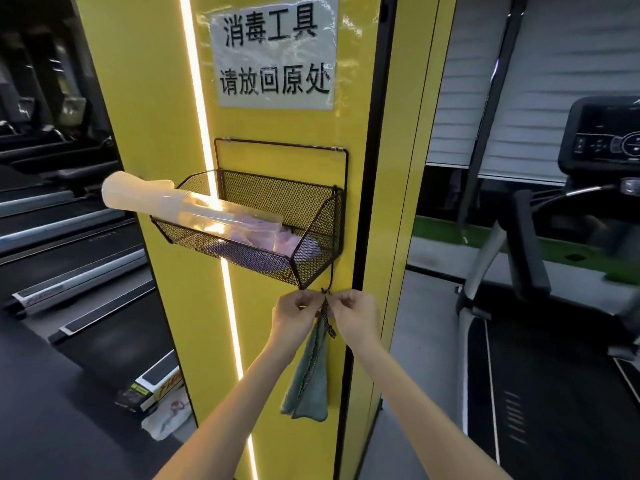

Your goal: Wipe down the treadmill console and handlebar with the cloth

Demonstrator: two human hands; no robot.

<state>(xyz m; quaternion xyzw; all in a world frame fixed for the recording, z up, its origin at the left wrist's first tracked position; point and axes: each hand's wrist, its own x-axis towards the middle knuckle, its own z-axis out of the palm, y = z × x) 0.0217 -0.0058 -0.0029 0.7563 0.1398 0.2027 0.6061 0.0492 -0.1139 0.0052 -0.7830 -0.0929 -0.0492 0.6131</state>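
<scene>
So the person is standing right up against the yellow pillar (166, 98), and the cloth (308, 382) isn't anywhere near the treadmill. It hangs in the lower middle of the frame from a little hook (327, 292) under the right corner of the black wire basket (322, 237). It's a greenish-teal thing that droops straight down, long axis vertical, folded on itself.

Both hands are up at the top of it. The left hand (294, 311) and right hand (356, 315) come in from either side, fingers curled and fingertips pinched on the dark cord loop (329, 322) where it meets the hook. Neither hand is really nearer, since they meet almost touching right at the loop. The body of the cloth dangles below them, between the two forearms.

My read is that everything hinges on that loop and hook. The hook sits just above the fingertips, so the loop has to go up and off before the cloth comes free (pulling down would just tug the basket). I honestly can't tell whether the loop is fully over the hook, because the fingers cover it.

The console (602, 136) and handlebar (568, 195) are way over at the right edge of the frame, well apart from the hands, so no wiping is going on here. There's also a spray bottle (145, 194) lying in the basket, sticking out to the left, untouched.
</scene>
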